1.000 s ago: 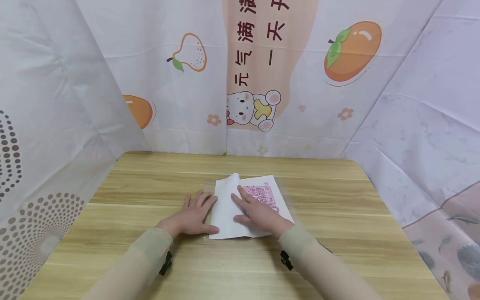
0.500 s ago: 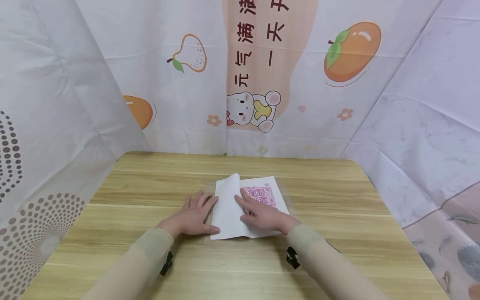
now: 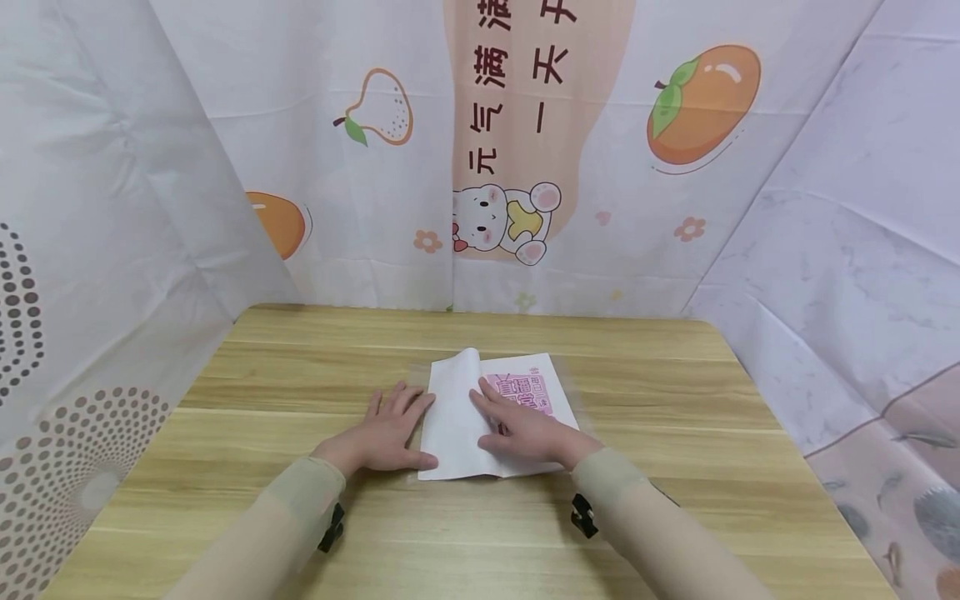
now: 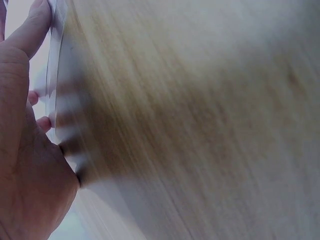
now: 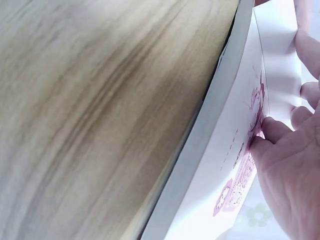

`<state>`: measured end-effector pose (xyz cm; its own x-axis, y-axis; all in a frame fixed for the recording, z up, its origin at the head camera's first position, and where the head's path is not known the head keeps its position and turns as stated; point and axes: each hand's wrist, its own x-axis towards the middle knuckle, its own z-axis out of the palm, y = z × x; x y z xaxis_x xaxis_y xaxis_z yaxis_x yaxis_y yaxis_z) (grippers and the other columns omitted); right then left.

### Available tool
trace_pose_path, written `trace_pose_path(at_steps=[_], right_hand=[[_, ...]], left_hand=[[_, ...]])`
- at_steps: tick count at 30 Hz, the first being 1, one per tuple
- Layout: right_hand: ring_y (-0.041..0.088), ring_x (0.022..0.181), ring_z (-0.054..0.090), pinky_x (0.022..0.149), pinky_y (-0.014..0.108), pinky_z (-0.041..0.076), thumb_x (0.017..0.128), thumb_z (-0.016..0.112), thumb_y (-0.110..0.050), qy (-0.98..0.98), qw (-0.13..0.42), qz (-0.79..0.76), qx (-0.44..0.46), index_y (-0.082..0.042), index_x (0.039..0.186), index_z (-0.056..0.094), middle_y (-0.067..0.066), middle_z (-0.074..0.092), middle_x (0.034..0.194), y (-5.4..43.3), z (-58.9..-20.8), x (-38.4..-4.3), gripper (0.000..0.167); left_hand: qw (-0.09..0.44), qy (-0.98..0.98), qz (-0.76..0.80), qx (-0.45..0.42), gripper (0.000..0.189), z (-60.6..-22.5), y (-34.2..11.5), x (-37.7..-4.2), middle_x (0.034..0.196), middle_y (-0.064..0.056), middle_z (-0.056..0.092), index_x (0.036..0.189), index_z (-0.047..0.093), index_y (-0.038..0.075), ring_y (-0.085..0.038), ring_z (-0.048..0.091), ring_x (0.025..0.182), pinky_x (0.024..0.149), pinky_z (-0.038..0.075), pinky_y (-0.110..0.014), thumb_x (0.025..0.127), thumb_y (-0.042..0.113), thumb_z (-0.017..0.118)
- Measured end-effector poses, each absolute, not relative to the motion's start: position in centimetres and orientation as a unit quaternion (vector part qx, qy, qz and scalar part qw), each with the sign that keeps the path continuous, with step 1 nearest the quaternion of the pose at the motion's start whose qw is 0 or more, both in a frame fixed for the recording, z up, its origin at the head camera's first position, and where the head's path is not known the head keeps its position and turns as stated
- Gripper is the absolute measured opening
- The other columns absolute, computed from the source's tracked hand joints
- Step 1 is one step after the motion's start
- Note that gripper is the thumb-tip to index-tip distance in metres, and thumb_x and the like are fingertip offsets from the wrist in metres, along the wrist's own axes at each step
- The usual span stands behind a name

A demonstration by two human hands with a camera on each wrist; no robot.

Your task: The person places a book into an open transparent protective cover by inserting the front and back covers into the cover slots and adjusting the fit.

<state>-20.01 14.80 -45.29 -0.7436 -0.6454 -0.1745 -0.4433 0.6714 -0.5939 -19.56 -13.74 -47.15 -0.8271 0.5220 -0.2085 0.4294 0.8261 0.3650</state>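
Note:
An opened book (image 3: 450, 429) lies in the middle of the table, with a blank white page on its left side. Pink printing (image 3: 528, 392) covers part of its right page. A clear plastic cover (image 3: 576, 398) sticks out beyond the pages. My left hand (image 3: 382, 433) lies spread along the book's left edge, its thumb and fingertips touching the margin. My right hand (image 3: 528, 429) rests across the printed page, its fingertips on the white page near the fold. The right wrist view shows the book's thick page block (image 5: 210, 120) beside the right hand (image 5: 295, 160), whose outer fingers bend slightly.
The wooden table (image 3: 300, 358) reaches back to a white curtain (image 3: 337, 200) with fruit drawings and lettering. More patterned cloth (image 3: 832, 275) hangs at the right side, and dotted cloth (image 3: 97, 250) at the left. A dark wrist strap part (image 3: 582, 515) sits under the right forearm.
My right hand has shifted a little to the right and nearer me across the book, mostly in the first half second. The left hand has stayed almost still at the left edge.

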Motion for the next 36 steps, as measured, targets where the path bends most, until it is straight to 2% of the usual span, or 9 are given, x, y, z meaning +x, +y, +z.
trace_pose_path(at_steps=[7, 14, 21, 36], right_hand=[[0.024, 0.156, 0.017, 0.123, 0.045, 0.026, 0.103, 0.06, -0.037, 0.899, 0.188, -0.253, -0.303, -0.019, 0.165, 0.021, 0.006, 0.003, 0.172, 14.68, -45.24, -19.93, 0.075], [0.023, 0.153, 0.028, 0.12, 0.043, 0.033, 0.103, 0.061, -0.038, 0.908, 0.179, -0.226, -0.303, -0.02, 0.164, 0.023, 0.005, 0.005, 0.172, 14.35, -45.26, -19.83, 0.074], [0.028, 0.155, 0.021, 0.121, 0.046, 0.032, 0.103, 0.061, -0.036, 0.911, 0.161, -0.205, -0.319, -0.016, 0.164, 0.026, 0.009, 0.009, 0.172, 13.99, -45.16, -19.61, 0.073], [0.03, 0.155, 0.021, 0.121, 0.048, 0.031, 0.103, 0.06, -0.036, 0.911, 0.155, -0.207, -0.323, -0.016, 0.164, 0.026, 0.008, 0.009, 0.172, 13.94, -45.38, -19.49, 0.072]], left_hand=[[0.153, 0.943, 0.154, 0.251, 0.104, -47.31, -13.74, -19.62, 0.166, -0.015, 0.02, 0.162, 0.024, 0.012, -0.045, 0.004, 0.155, 0.119, 0.001, -0.072, 0.086, 0.069, 0.068], [0.153, 0.943, 0.151, 0.254, 0.104, -47.25, -13.8, -19.62, 0.166, -0.016, 0.019, 0.163, 0.024, 0.012, -0.045, 0.004, 0.156, 0.119, 0.002, -0.072, 0.086, 0.069, 0.067], [0.153, 0.941, 0.155, 0.259, 0.105, -47.22, -13.99, -19.57, 0.165, -0.019, 0.019, 0.162, 0.024, 0.009, -0.048, 0.006, 0.155, 0.117, 0.002, -0.074, 0.087, 0.067, 0.068], [0.151, 0.943, 0.145, 0.259, 0.105, -47.4, -13.83, -19.67, 0.166, -0.017, 0.018, 0.163, 0.024, 0.012, -0.045, 0.005, 0.155, 0.119, 0.001, -0.071, 0.086, 0.071, 0.066]])
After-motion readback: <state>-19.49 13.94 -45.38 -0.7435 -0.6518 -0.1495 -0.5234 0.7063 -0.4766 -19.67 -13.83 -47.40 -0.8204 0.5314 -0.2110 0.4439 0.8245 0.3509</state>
